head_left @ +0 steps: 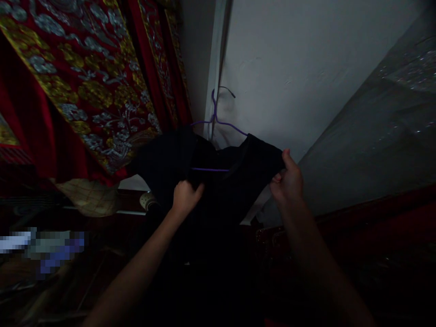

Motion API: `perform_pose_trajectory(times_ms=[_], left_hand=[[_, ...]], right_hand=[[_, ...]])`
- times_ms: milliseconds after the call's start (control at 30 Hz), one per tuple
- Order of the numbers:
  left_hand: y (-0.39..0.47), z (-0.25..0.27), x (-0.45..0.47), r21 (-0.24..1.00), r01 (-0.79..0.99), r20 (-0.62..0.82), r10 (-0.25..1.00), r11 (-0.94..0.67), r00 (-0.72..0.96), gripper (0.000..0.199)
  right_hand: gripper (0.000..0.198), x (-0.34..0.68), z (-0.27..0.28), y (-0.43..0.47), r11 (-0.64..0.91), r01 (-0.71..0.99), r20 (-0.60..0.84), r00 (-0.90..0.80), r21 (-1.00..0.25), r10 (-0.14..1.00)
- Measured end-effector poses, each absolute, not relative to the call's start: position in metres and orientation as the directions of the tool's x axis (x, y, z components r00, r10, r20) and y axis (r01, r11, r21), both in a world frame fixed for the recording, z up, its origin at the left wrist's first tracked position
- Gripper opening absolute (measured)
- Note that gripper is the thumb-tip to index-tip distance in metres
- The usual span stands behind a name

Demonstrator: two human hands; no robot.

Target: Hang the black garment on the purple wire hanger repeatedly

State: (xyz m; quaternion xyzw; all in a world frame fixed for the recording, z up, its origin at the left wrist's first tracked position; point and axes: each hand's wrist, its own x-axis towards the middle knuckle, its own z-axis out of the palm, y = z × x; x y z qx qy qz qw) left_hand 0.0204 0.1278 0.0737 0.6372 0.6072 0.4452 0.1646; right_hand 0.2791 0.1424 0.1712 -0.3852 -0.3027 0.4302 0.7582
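Observation:
A black garment (218, 200) hangs on a purple hanger (227, 125), spread in front of me; the dim light hides its lower part. The hanger's hook points upward, and its bottom bar shows through the neck opening. My left hand (186, 196) is closed on the cloth at the front, just below that bar on the left. Out at the right shoulder or sleeve edge, my right hand (289, 178) pinches the fabric between thumb and fingers.
Red cloth embroidered in gold and silver (98, 91) hangs at the left. Behind the garment stands a pale wall (289, 68) with a vertical edge strip. Clear plastic sheeting (378, 118) covers the right side. A light clog-like shoe (147, 201) lies low behind the garment.

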Motion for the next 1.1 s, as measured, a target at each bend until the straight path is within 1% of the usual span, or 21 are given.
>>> perform_pose_trajectory(times_ms=[100, 133, 200, 267, 333, 367, 400, 433, 467, 500, 533, 567, 600, 633, 700, 767, 833, 967, 1100], left_hand=[[0.112, 0.056, 0.022, 0.797, 0.569, 0.341, 0.928, -0.202, -0.148, 0.039], [0.101, 0.050, 0.023, 0.825, 0.525, 0.332, 0.931, -0.209, -0.151, 0.037], [0.073, 0.041, 0.024, 0.901, 0.374, 0.303, 0.935, -0.218, -0.185, 0.034], [0.046, 0.039, 0.025, 0.958, 0.207, 0.249, 0.933, -0.199, -0.258, 0.032], [0.024, 0.043, 0.025, 0.978, 0.115, 0.203, 0.924, -0.174, -0.323, 0.030], [0.017, 0.047, 0.024, 0.982, 0.095, 0.189, 0.924, -0.166, -0.334, 0.030], [0.012, 0.052, 0.023, 0.984, 0.085, 0.178, 0.930, -0.159, -0.322, 0.030], [0.009, 0.057, 0.022, 0.985, 0.082, 0.172, 0.939, -0.154, -0.298, 0.030], [0.006, 0.061, 0.021, 0.984, 0.084, 0.172, 0.948, -0.155, -0.269, 0.030], [0.005, 0.065, 0.020, 0.983, 0.088, 0.180, 0.952, -0.163, -0.246, 0.030], [0.004, 0.068, 0.019, 0.980, 0.090, 0.192, 0.952, -0.175, -0.237, 0.030], [0.002, 0.070, 0.019, 0.978, 0.089, 0.203, 0.950, -0.187, -0.238, 0.030], [0.001, 0.072, 0.018, 0.977, 0.084, 0.210, 0.947, -0.196, -0.242, 0.030], [-0.001, 0.072, 0.018, 0.977, 0.074, 0.212, 0.947, -0.200, -0.243, 0.030], [-0.004, 0.073, 0.019, 0.979, 0.049, 0.203, 0.953, -0.197, -0.223, 0.030], [-0.008, 0.074, 0.019, 0.981, 0.021, 0.192, 0.959, -0.192, -0.209, 0.030], [-0.010, 0.075, 0.019, 0.983, 0.001, 0.177, 0.959, -0.181, -0.221, 0.030], [-0.011, 0.075, 0.019, 0.987, -0.021, 0.150, 0.959, -0.160, -0.241, 0.031], [-0.009, 0.073, 0.023, 0.987, -0.019, 0.149, 0.950, -0.160, -0.273, 0.030]], right_hand=[[0.034, 0.281, 0.155, 0.145, 0.392, -0.398, 0.151, 0.516, -0.829, 0.843], [0.032, 0.278, 0.144, 0.141, 0.407, -0.397, 0.153, 0.534, -0.823, 0.831], [0.029, 0.265, 0.113, 0.122, 0.418, -0.382, 0.146, 0.570, -0.824, 0.808], [0.033, 0.242, 0.078, 0.091, 0.446, -0.309, 0.131, 0.682, -0.840, 0.720], [0.032, 0.214, 0.048, 0.055, 0.409, -0.234, 0.131, 0.712, -0.882, 0.689], [0.032, 0.200, 0.038, 0.038, 0.370, -0.220, 0.113, 0.708, -0.903, 0.697], [0.032, 0.187, 0.032, 0.023, 0.331, -0.214, 0.109, 0.670, -0.919, 0.734], [0.028, 0.175, 0.029, 0.011, 0.274, -0.208, 0.116, 0.559, -0.939, 0.821], [0.026, 0.166, 0.031, 0.003, 0.207, -0.206, 0.113, 0.392, -0.956, 0.913], [0.023, 0.158, 0.034, -0.001, 0.139, -0.201, 0.101, 0.187, -0.970, 0.977], [0.021, 0.152, 0.038, -0.003, 0.076, -0.197, 0.081, -0.016, -0.977, 0.997], [0.019, 0.147, 0.042, -0.003, 0.026, -0.201, 0.062, -0.176, -0.979, 0.983], [0.020, 0.144, 0.045, -0.002, -0.008, -0.218, 0.051, -0.265, -0.976, 0.963], [0.023, 0.142, 0.046, 0.000, -0.026, -0.243, 0.047, -0.290, -0.970, 0.956], [0.028, 0.140, 0.045, 0.002, -0.028, -0.288, 0.039, -0.224, -0.957, 0.974], [0.030, 0.139, 0.042, 0.003, -0.011, -0.281, 0.028, -0.136, -0.960, 0.990], [0.026, 0.139, 0.040, 0.002, 0.019, -0.228, 0.042, -0.097, -0.973, 0.994], [0.017, 0.144, 0.042, 0.001, 0.125, -0.110, 0.132, -0.055, -0.986, 0.990], [0.013, 0.151, 0.044, 0.001, 0.218, -0.014, 0.217, 0.066, -0.976, 0.974]])
